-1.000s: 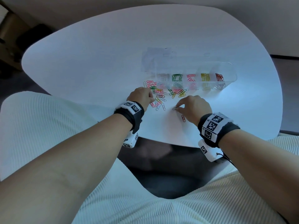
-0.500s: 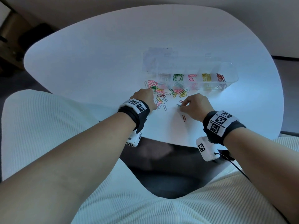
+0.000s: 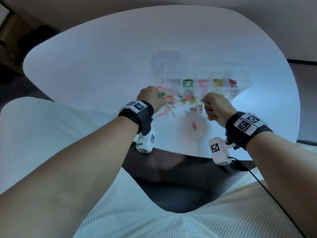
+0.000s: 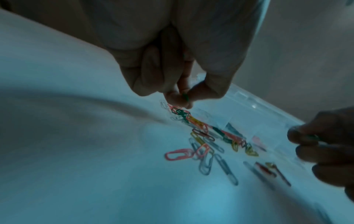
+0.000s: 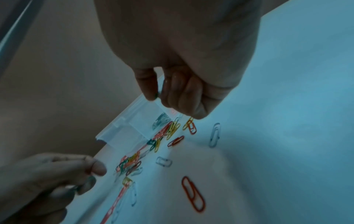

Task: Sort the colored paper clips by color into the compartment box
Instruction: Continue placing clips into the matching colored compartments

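A clear compartment box [image 3: 240,76] stands across the table, with green, pink, yellow and red clips in separate cells. Loose coloured paper clips [image 3: 181,100] lie in a heap just in front of it. My left hand [image 3: 158,97] hovers over the heap's left end, thumb and fingers pinching a green clip [image 4: 185,97]. My right hand [image 3: 204,101] is raised at the heap's right end, close to the box's front wall. It pinches a small green clip [image 5: 156,94] between thumb and forefinger. A single red clip [image 3: 194,126] lies apart, nearer to me.
The white rounded table [image 3: 103,57] has bare surface to the left of and behind the box. A clear lid or sheet [image 3: 164,64] lies behind the box's left end. The table's near edge runs just under both wrists, above my lap.
My right hand has risen off the table and moved away from me toward the box, leaving the red clip behind. My left hand has shifted forward onto the heap's left end.
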The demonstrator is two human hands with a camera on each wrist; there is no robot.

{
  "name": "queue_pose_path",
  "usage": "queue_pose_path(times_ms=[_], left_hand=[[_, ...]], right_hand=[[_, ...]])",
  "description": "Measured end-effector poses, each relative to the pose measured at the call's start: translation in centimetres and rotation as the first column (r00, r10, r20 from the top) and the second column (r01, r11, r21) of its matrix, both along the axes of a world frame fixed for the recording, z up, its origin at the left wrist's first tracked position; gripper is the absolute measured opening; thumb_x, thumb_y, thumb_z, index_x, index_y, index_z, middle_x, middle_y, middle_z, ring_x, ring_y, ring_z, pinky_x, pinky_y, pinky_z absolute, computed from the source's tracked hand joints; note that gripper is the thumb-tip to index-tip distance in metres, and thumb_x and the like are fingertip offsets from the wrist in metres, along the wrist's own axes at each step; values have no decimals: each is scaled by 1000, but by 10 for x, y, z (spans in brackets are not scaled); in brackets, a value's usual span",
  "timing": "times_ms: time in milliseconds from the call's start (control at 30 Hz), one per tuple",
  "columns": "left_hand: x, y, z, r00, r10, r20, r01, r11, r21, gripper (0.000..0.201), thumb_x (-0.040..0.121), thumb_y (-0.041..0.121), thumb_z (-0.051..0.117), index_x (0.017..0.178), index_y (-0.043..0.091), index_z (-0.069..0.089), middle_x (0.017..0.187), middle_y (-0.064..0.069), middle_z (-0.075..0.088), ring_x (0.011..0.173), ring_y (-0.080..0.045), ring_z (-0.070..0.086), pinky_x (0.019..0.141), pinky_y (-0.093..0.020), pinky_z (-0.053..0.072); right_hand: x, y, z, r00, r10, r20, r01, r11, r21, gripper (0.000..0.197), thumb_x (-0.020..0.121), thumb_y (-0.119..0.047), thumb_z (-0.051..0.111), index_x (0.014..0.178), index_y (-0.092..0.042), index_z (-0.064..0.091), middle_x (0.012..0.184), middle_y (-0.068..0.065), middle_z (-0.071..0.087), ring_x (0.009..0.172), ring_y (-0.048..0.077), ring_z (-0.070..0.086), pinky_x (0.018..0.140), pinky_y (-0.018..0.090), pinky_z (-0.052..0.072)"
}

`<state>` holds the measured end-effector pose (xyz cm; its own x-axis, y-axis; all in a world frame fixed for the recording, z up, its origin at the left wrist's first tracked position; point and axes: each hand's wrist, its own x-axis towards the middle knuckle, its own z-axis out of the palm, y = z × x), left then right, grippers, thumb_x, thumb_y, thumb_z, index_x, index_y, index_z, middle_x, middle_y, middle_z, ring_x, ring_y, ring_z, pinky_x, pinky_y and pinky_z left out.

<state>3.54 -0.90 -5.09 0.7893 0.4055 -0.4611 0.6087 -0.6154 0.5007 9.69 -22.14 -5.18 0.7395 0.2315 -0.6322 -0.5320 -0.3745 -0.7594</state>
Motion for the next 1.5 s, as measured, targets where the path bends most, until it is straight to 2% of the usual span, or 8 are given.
queue_pose_path(times_ms=[133, 267, 467, 667, 800, 933, 1100, 1500], left_hand=[[8, 2, 8, 964, 263, -44, -265, 933, -244, 28, 91, 13, 47, 62, 15, 48, 69, -3, 52, 59, -20, 48, 60, -26, 45], [6, 2, 18, 860, 491, -138, -471, 662, -583, 28, 78, 0, 34, 56, 18, 28, 43, 2, 22, 36, -12, 14, 46, -15, 15], [1, 1, 19, 841, 539, -50, -366, 499, -786, 28, 91, 1, 29, 79, 11, 52, 51, 2, 26, 40, -11, 14, 48, -22, 12], [11, -6, 34, 908, 416, 43, -241, 605, -759, 28, 99, 5, 32, 93, 8, 59, 58, -1, 33, 47, -13, 17, 44, -21, 17], [28, -19, 55, 969, 244, 19, -184, 777, -602, 26, 93, 23, 43, 77, 10, 58, 55, 2, 27, 42, -14, 18, 42, -19, 19], [45, -29, 65, 966, 257, -26, -218, 756, -617, 24, 94, 22, 42, 76, 10, 53, 59, 1, 28, 44, -14, 20, 47, -21, 17], [63, -36, 75, 948, 317, -1, -254, 758, -601, 15, 88, 16, 46, 73, 13, 47, 68, -3, 33, 53, -17, 24, 53, -24, 20], [79, -55, 69, 969, 245, -11, -194, 738, -646, 17, 91, 21, 47, 96, 6, 52, 92, -10, 53, 69, -20, 46, 67, -27, 41]], right_hand=[[0, -3, 1, 987, -81, -140, 105, 980, 172, 41, 93, -18, 47, 62, -24, 20, 56, -3, 16, 48, 14, 10, 45, 25, 9], [0, -4, 6, 958, -109, -265, 190, 934, 302, 28, 90, -16, 38, 62, -17, 33, 55, 2, 34, 43, 15, 24, 43, 22, 17], [3, -1, 12, 949, -183, -257, 259, 918, 301, 26, 91, -10, 36, 77, -7, 58, 64, 6, 55, 52, 17, 48, 52, 25, 41], [12, 22, 38, 998, -1, 57, 12, 981, -195, 30, 94, -26, 52, 67, -19, 40, 49, -4, 30, 37, 11, 23, 37, 17, 22], [28, 51, 60, 984, -161, 71, 158, 986, 46, 10, 95, -23, 54, 93, -13, 52, 62, -2, 32, 51, 14, 29, 47, 24, 29], [38, 72, 65, 950, -306, -59, 311, 936, 165, 14, 94, -24, 56, 92, -11, 50, 73, 5, 40, 61, 19, 41, 58, 29, 41], [50, 73, 54, 939, -267, -216, 304, 938, 163, 63, 94, -45, 56, 143, -12, 38, 123, 19, 49, 109, 26, 52, 88, 29, 43], [49, 17, 61, 979, -157, 132, 146, 985, 91, 27, 97, -34, 53, 111, -12, 60, 105, 10, 69, 100, 21, 67, 88, 29, 53]])
